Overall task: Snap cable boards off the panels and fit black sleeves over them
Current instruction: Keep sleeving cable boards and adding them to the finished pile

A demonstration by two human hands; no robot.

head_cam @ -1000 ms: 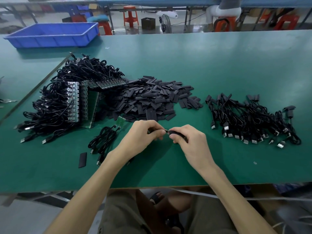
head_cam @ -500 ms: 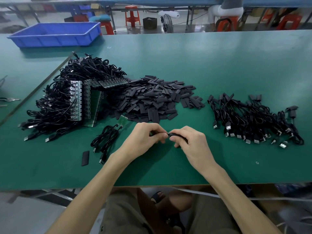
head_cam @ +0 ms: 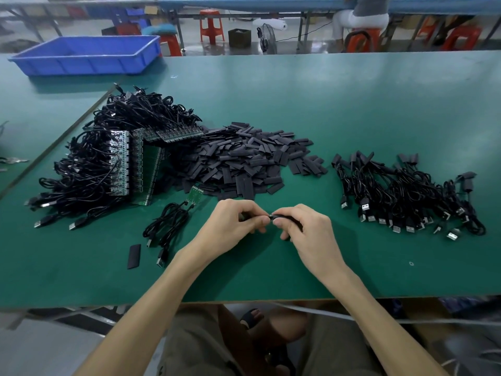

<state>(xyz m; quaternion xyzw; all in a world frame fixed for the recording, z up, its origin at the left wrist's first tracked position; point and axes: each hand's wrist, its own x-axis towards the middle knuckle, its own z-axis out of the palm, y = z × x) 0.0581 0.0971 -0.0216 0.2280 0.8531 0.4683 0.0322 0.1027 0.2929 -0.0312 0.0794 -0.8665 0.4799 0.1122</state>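
Matte green covering runs across the long worktable [head_cam: 352, 104], its near edge showing a pale wooden rim; beyond the far edge stand orange plastic stools [head_cam: 211, 25], a small round fan [head_cam: 267, 38] and a seated person [head_cam: 360, 17] at another bench.

Mid-table lies the sleeve heap [head_cam: 244, 161], a loose mound of flat, dull black rectangular sleeves. Left of the heap, green circuit panels [head_cam: 127, 164] with rows of shiny solder points lean among a dense tangle of glossy black cables [head_cam: 81, 172]. Far behind and left of the heap sits a shallow blue plastic tray [head_cam: 86, 54]. Right of the heap, well apart, rests a smaller bundle of sleeved cables [head_cam: 406, 196] with silvery USB plugs. Just in front of the heap's left end lies a small green board strip [head_cam: 194, 195] with coiled leads, and farther front-left one stray sleeve [head_cam: 134, 256] lies flat.

Directly in front of the heap, both hands meet above the table. The left hand [head_cam: 233, 226], fingers curled, pinches a dark cable end [head_cam: 244, 216] between thumb and forefinger. The right hand [head_cam: 306, 229], fingers also curled, pinches a black sleeve [head_cam: 283, 217]. The two pieces touch tip to tip; fingers hide the rest.
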